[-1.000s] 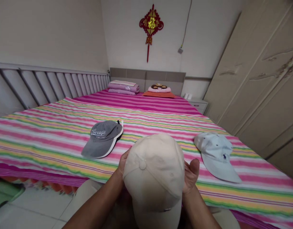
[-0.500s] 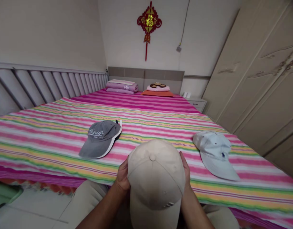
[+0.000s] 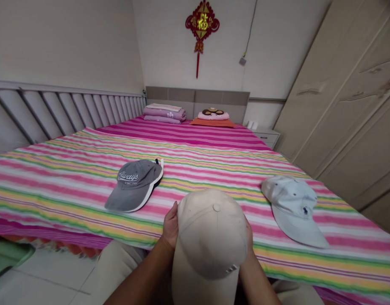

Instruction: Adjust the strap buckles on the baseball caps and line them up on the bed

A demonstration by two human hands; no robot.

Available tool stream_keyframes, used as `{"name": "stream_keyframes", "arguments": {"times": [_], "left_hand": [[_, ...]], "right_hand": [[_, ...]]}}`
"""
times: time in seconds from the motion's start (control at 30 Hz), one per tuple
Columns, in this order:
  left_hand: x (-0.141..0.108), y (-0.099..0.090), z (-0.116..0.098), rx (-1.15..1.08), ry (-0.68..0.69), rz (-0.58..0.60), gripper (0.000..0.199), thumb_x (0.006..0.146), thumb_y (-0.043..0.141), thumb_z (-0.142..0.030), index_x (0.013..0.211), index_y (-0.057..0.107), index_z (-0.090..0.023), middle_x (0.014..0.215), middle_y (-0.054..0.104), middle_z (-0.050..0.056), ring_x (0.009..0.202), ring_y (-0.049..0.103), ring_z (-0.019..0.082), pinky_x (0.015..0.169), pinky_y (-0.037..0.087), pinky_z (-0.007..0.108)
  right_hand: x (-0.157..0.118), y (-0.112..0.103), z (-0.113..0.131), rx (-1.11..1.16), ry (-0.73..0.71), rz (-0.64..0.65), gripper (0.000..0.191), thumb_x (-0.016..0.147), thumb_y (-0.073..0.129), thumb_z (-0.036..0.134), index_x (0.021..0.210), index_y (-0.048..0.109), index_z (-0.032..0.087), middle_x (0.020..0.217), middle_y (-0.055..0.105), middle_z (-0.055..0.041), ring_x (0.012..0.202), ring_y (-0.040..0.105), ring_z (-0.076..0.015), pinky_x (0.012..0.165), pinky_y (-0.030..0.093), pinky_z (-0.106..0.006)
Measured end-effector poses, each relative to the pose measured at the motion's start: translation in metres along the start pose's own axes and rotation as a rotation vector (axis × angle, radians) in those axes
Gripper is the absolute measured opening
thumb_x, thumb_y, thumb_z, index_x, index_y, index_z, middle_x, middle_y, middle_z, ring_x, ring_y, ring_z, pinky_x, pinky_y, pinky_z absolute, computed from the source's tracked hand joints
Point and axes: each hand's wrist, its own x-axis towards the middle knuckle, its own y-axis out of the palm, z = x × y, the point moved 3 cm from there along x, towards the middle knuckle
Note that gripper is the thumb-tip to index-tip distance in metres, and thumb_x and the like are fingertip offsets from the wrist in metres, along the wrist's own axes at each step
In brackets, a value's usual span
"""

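A beige baseball cap (image 3: 210, 237) is held between my two hands at the near edge of the bed, its brim toward me. My left hand (image 3: 171, 226) grips the cap's left side, thumb showing and the other fingers hidden behind it. On the opposite side, my right hand (image 3: 249, 237) holds the cap, mostly covered by the crown. To the left lies a grey cap (image 3: 134, 184) with white lettering and a white brim edge. A pale blue-white cap (image 3: 293, 209) with a small dark emblem rests on the right.
Under the caps spreads a striped sheet (image 3: 195, 165) on a bed. Folded purple bedding (image 3: 165, 113) and a pink pillow (image 3: 214, 115) lie by the headboard (image 3: 220, 99). A railing (image 3: 71, 106) runs along the left, wardrobes (image 3: 347, 106) on the right. A green stool (image 3: 10, 258) stands lower left.
The beige cap has turned and tilted slightly in my hands, its crown button shifting right. My left hand shows its thumb more clearly. The view has shifted a little.
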Motion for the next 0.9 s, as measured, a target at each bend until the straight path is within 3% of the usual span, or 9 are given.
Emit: {"name": "stream_keyframes", "arguments": {"times": [0.3,0.43,0.6,0.9], "left_hand": [[0.013,-0.014,-0.004,-0.038,0.048,0.025,0.054,0.084,0.028,-0.048,0.1,0.066,-0.015,0.096,0.069,0.01,0.11,0.051,0.027,0.1,0.028,0.042],[0.016,-0.02,-0.003,-0.041,0.038,0.025,0.054,0.084,0.026,-0.048,0.104,0.065,-0.015,0.105,0.065,0.011,0.111,0.05,0.028,0.1,0.028,0.043],[0.017,-0.024,0.002,-0.051,0.005,0.025,0.053,0.083,0.029,-0.049,0.102,0.065,-0.015,0.103,0.066,0.01,0.11,0.051,0.028,0.099,0.031,0.042],[0.026,-0.029,0.002,-0.103,0.023,-0.043,0.053,0.085,0.027,-0.048,0.098,0.068,-0.016,0.101,0.067,0.009,0.108,0.052,0.027,0.098,0.031,0.04]], "right_hand": [[-0.01,0.0,-0.005,0.045,0.085,0.066,0.055,0.063,0.052,0.065,0.09,0.067,0.019,0.088,0.071,-0.0085,0.098,0.059,-0.0303,0.087,0.041,-0.048],[-0.011,-0.004,-0.006,0.047,0.096,0.079,0.048,0.062,0.057,0.059,0.085,0.068,0.019,0.089,0.071,-0.0084,0.099,0.059,-0.0305,0.088,0.04,-0.049],[-0.01,-0.006,0.0,0.058,0.083,0.075,0.036,0.061,0.061,0.053,0.075,0.068,0.02,0.087,0.071,-0.0077,0.1,0.058,-0.0304,0.09,0.039,-0.048],[-0.011,-0.008,0.0,0.163,0.1,0.054,0.038,0.061,0.062,0.053,0.079,0.07,0.021,0.084,0.072,-0.0061,0.098,0.059,-0.03,0.091,0.039,-0.048]]}}
